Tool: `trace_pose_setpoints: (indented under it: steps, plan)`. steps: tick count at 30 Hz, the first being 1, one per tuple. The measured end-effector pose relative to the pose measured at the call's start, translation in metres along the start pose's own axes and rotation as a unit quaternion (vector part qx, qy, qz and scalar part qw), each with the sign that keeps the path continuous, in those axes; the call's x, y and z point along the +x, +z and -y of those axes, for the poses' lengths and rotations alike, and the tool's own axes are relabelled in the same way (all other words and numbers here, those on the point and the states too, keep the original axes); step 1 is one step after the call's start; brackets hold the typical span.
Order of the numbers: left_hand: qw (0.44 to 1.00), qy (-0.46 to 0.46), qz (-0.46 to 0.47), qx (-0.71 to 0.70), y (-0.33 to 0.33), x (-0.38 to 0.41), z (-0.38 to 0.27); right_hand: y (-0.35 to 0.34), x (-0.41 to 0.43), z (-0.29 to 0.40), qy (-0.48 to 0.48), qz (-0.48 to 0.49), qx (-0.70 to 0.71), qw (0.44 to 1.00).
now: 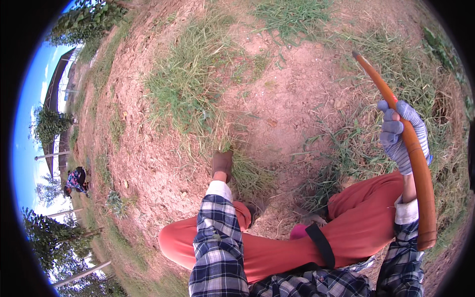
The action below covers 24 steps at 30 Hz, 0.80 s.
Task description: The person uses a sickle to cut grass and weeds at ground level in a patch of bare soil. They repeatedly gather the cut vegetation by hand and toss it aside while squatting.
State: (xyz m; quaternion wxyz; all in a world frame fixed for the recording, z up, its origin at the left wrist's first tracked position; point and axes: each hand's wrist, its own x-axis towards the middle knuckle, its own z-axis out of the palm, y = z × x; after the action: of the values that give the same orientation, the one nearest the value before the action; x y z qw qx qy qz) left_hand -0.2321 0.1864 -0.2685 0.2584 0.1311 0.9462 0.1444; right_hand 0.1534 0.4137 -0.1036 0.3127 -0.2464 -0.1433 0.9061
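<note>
My left hand (222, 165), in a brown glove, is low in front of me, closed at a tuft of grass (224, 144). Blades stick out past its knuckles, though its fingertips are hidden. To the right, my right hand (404, 130) wears a grey-and-white striped glove and grips a long, orange-brown wooden or bamboo handle (417, 159). That handle is raised over my right knee, its thick rounded end towards me. Its thin far end has a dark tip (355, 54); no blade can be made out there.
A large grass clump (189, 81) grows beyond my left hand. Loose grass (345, 148) lies on the right over reddish bare soil (282, 107). My bent legs (282, 256) are close below. Far left, another person (76, 180) bends near the ground, with trees (52, 124) and posts behind.
</note>
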Motion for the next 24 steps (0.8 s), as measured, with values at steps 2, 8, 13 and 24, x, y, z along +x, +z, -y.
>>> trace_pose_setpoints:
  steps: [2, 8, 13, 24]
  plan:
    - [0.99, 0.019, -0.039, -0.138, -0.015, 0.027, -0.02, -0.002, 0.001, -0.001, -0.012, 0.019, 0.014, 1.0]
    - [0.874, 0.119, -0.069, -0.466, -0.09, -0.035, -0.209, -0.008, -0.013, 0.017, -0.114, 0.012, -0.002, 0.993]
    - [0.848, 0.334, 0.202, -0.357, -0.042, -0.079, -0.339, -0.006, -0.025, 0.023, -0.239, 0.003, -0.002, 0.971]
    - [0.88, 0.418, 0.198, 0.108, 0.117, -0.178, -0.257, -0.035, -0.047, 0.047, -0.375, -0.153, -0.101, 0.909]
